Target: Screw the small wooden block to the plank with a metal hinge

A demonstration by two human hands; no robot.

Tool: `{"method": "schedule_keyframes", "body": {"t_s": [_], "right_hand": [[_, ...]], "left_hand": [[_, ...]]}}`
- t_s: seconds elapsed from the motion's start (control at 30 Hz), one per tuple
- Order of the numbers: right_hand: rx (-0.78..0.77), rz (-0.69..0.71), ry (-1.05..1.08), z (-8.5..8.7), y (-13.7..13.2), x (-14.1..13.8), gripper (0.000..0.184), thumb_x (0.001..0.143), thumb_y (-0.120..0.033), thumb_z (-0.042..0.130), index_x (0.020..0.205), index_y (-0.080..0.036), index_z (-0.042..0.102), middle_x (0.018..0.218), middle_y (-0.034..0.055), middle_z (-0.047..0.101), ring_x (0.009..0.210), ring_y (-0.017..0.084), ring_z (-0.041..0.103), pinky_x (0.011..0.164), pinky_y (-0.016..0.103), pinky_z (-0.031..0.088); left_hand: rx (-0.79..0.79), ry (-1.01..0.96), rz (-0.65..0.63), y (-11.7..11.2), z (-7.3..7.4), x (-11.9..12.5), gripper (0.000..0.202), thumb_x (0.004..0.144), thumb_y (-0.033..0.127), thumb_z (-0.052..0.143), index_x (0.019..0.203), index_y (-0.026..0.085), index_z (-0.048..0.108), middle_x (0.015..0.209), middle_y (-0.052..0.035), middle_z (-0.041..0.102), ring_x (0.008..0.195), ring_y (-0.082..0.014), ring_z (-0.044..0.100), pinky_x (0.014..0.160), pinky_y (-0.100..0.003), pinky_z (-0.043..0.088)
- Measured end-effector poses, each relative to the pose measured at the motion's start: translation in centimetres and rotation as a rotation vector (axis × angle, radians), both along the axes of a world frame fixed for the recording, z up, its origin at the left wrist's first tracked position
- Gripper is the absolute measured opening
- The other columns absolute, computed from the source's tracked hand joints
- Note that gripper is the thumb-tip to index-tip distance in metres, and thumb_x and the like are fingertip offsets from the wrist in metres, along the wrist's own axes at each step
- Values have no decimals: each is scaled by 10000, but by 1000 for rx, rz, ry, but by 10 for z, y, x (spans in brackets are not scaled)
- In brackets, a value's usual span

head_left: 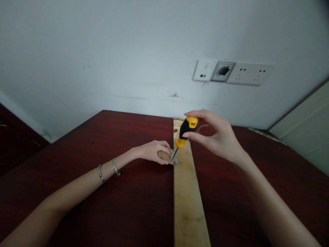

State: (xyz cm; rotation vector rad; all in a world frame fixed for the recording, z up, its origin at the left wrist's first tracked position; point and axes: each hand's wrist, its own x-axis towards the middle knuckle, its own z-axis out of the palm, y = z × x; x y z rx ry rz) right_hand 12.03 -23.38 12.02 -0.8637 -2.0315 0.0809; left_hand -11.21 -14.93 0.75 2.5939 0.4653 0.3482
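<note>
My right hand (214,133) grips a yellow and black screwdriver (187,129) by its handle. The shaft tilts down to the left, and its tip meets a small metal hinge (174,156). This hinge spans the left edge of a long wooden board (189,195) and a small wooden block (164,157). The block is pinched in my left hand (155,151), its fingers curled round it against the board's side. Any screw under the tip is too small to make out.
Beneath the board is a dark red wooden table (123,137) that reaches a white wall (115,51). Sockets and a black plug (224,70) are on the wall at right. A thin printed strip (266,135) lies by the table's far right edge.
</note>
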Motion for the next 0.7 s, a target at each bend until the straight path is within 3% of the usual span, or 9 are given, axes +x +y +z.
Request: {"method": "schedule_keyframes", "body": {"t_s": [0.7], "right_hand": [[9,-2,31,-3,0,0,406,801,-383,723,1172,-242,637,1047,68,660,859,180,624,601,266,583]], "left_hand": [[-15,-4,-10,0,0,0,263,763,349,756,995,232,714,1162,-45,593,1017,-181,605,919,-310,465]]}}
